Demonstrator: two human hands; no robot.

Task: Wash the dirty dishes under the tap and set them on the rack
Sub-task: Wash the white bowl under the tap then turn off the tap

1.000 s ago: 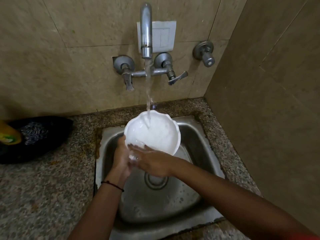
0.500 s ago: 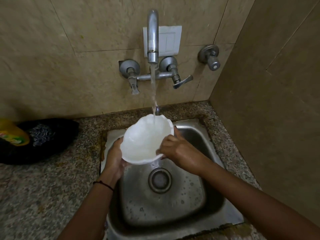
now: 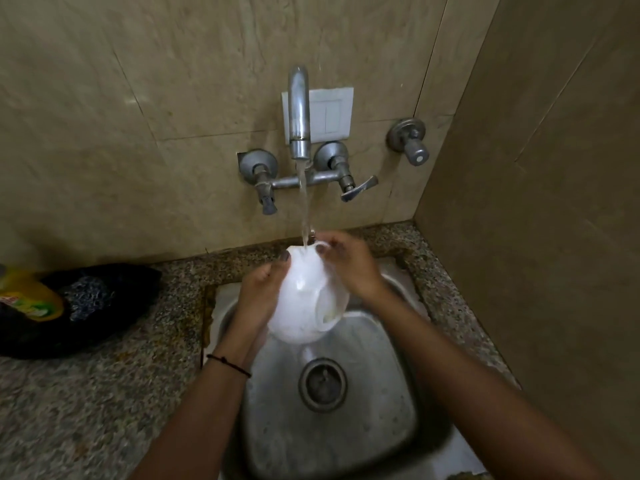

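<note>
well left of the sink (image 3: 398, 427), a yellow bottle (image 3: 31, 296) lies on a dark bundle (image 3: 110, 292) on the speckled counter (image 3: 86, 410). over the sink's back edge, the left hand (image 3: 259, 292) curls round the white bowl (image 3: 298, 306) (tipped, outside facing the camera). the right hand (image 3: 349, 268) pinches its far rim, where water from the tap (image 3: 299, 112) lands.

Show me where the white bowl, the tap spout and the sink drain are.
white bowl (image 3: 294, 308): head view, on its outer wall beside the foot ring.
tap spout (image 3: 299, 112): head view, on the middle of the upright pipe.
sink drain (image 3: 322, 384): head view, on the centre of the strainer.
</note>
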